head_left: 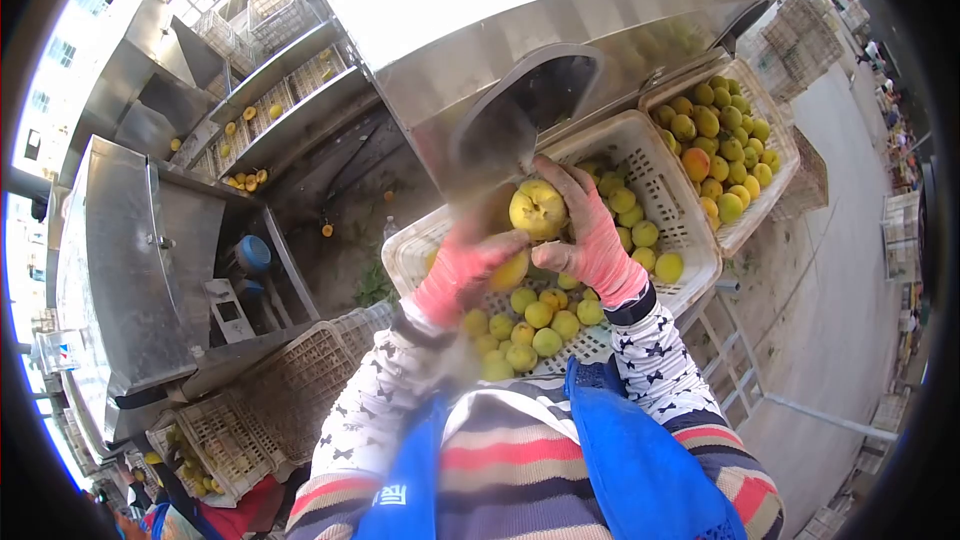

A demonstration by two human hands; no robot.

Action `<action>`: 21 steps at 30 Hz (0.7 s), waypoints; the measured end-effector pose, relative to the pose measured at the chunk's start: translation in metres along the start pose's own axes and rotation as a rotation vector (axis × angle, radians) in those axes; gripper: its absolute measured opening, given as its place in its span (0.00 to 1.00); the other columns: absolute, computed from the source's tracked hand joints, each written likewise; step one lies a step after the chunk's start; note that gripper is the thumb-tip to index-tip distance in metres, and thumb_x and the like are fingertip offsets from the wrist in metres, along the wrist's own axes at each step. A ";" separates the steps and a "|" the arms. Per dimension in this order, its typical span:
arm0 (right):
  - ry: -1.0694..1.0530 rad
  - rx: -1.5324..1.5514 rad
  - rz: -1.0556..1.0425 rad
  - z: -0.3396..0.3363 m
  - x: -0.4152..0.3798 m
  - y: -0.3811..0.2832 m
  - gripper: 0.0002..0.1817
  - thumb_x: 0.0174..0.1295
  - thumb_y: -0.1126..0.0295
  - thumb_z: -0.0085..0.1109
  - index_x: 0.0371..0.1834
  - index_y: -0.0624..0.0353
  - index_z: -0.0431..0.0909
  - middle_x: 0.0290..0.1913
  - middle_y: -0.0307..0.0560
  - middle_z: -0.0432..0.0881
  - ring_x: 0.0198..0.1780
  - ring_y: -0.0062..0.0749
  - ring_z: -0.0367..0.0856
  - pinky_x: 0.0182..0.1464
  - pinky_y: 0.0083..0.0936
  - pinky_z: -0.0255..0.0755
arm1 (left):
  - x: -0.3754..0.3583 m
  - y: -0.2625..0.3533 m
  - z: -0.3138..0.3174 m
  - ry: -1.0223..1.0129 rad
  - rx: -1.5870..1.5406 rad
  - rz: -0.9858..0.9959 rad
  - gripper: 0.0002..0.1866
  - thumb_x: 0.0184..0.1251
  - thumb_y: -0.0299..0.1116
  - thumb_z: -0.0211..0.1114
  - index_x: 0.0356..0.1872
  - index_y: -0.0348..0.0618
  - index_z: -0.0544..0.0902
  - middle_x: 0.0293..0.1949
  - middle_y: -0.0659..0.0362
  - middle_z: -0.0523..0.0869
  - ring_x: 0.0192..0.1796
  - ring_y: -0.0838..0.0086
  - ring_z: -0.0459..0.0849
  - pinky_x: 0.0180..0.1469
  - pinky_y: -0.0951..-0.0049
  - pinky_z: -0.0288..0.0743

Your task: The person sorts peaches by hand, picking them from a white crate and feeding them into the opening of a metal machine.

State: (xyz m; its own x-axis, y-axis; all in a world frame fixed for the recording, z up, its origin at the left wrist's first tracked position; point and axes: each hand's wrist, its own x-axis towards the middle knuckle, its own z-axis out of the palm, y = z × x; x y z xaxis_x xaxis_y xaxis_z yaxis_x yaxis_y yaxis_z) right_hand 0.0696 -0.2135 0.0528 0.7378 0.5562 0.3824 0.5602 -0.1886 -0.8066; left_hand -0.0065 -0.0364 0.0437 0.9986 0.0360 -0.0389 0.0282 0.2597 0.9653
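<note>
Yellow peaches fill the hands and the crate in front of my body. My right hand [585,225], in a pink glove with bare fingertips, curls round a yellow peach [538,210] with its stem end facing up. My left hand [462,265], gloved alike, is smeared by motion; its thumb reaches the same peach. Under its fingers sits a second yellow peach [511,271], apparently held in that palm. Below both hands, a white plastic crate [690,230] contains many green-yellow peaches [540,315]. A steel machine with a round dark opening [540,90] stands just beyond the hands.
Another crate [785,155] of yellow and reddish peaches adjoins on the right. At left are a steel housing [100,260], a blue round object [255,254] and a chute with scattered peaches [250,113]. Stacked crates [310,370] stand lower left; a metal frame [740,360] is at right.
</note>
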 end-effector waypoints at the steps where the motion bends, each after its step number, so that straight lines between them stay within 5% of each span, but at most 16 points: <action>1: 0.025 -0.050 0.063 0.001 0.006 -0.002 0.51 0.51 0.35 0.68 0.70 0.62 0.67 0.60 0.58 0.73 0.62 0.47 0.73 0.66 0.35 0.65 | -0.003 0.008 -0.003 -0.026 0.003 0.029 0.31 0.62 0.34 0.67 0.65 0.33 0.70 0.59 0.51 0.78 0.59 0.63 0.78 0.64 0.67 0.69; 4: 0.065 -0.250 0.215 0.013 0.019 -0.009 0.44 0.52 0.38 0.67 0.63 0.62 0.72 0.56 0.61 0.75 0.58 0.51 0.75 0.62 0.38 0.70 | -0.010 0.038 0.010 0.139 -0.377 -0.185 0.23 0.68 0.34 0.60 0.61 0.33 0.73 0.52 0.53 0.82 0.57 0.68 0.79 0.62 0.67 0.71; 6: 0.052 -0.474 0.220 0.023 0.052 -0.006 0.33 0.56 0.45 0.67 0.55 0.60 0.77 0.52 0.61 0.77 0.53 0.54 0.77 0.56 0.42 0.74 | 0.001 -0.015 -0.005 0.352 -0.684 -0.266 0.21 0.69 0.36 0.60 0.58 0.35 0.74 0.50 0.53 0.83 0.57 0.68 0.79 0.61 0.66 0.72; 8: -0.221 -0.795 0.226 0.048 0.098 0.023 0.32 0.56 0.44 0.66 0.51 0.62 0.77 0.51 0.63 0.77 0.48 0.55 0.77 0.53 0.43 0.75 | 0.001 -0.071 -0.030 0.246 -0.302 -0.145 0.21 0.72 0.40 0.56 0.59 0.37 0.74 0.56 0.50 0.81 0.58 0.56 0.81 0.62 0.49 0.74; 10: -0.138 -0.846 0.164 0.056 0.107 0.041 0.33 0.54 0.48 0.68 0.53 0.64 0.75 0.50 0.64 0.78 0.48 0.56 0.78 0.52 0.43 0.75 | 0.009 -0.073 -0.028 0.321 -1.093 -0.350 0.23 0.71 0.42 0.57 0.60 0.38 0.74 0.56 0.51 0.81 0.60 0.56 0.79 0.64 0.47 0.70; 12: 0.298 -0.615 0.019 0.052 0.109 0.049 0.38 0.50 0.54 0.73 0.59 0.67 0.72 0.50 0.64 0.78 0.52 0.57 0.77 0.54 0.40 0.74 | 0.004 -0.060 -0.023 0.306 -0.939 -0.288 0.20 0.70 0.38 0.57 0.58 0.39 0.74 0.56 0.52 0.80 0.62 0.56 0.77 0.68 0.52 0.67; 13: 0.246 -0.297 0.129 0.029 0.099 0.008 0.37 0.50 0.57 0.74 0.60 0.67 0.72 0.50 0.63 0.78 0.52 0.55 0.77 0.56 0.39 0.74 | 0.003 -0.054 -0.021 0.260 -0.816 -0.222 0.19 0.70 0.38 0.58 0.57 0.39 0.75 0.56 0.52 0.80 0.62 0.56 0.76 0.68 0.53 0.68; 17: 0.076 0.037 0.286 0.036 0.031 -0.010 0.37 0.49 0.60 0.75 0.63 0.63 0.72 0.51 0.60 0.78 0.56 0.51 0.76 0.59 0.37 0.72 | 0.004 -0.041 -0.024 0.092 0.313 -0.004 0.17 0.68 0.36 0.58 0.55 0.40 0.76 0.57 0.52 0.79 0.63 0.57 0.76 0.67 0.58 0.68; 19: -0.076 -0.023 0.283 0.048 0.008 0.005 0.38 0.48 0.61 0.76 0.64 0.61 0.73 0.52 0.58 0.78 0.55 0.50 0.76 0.59 0.37 0.72 | 0.011 -0.074 -0.018 0.205 -0.023 0.023 0.16 0.68 0.36 0.58 0.54 0.42 0.77 0.56 0.53 0.79 0.59 0.60 0.77 0.65 0.59 0.69; 21: 0.032 -0.129 0.261 0.042 0.014 0.004 0.38 0.48 0.61 0.76 0.64 0.61 0.73 0.53 0.58 0.77 0.55 0.50 0.77 0.59 0.36 0.72 | 0.016 -0.088 -0.017 0.234 -0.464 -0.013 0.16 0.67 0.35 0.58 0.53 0.43 0.78 0.56 0.54 0.79 0.57 0.63 0.77 0.63 0.61 0.69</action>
State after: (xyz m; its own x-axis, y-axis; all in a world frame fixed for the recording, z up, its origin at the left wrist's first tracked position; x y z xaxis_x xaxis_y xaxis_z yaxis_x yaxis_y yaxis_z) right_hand 0.0663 -0.1726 0.0358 0.8738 0.4499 0.1848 0.3914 -0.4248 -0.8163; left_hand 0.0064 -0.0424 -0.0465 0.9600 0.2312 -0.1580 -0.0356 0.6605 0.7500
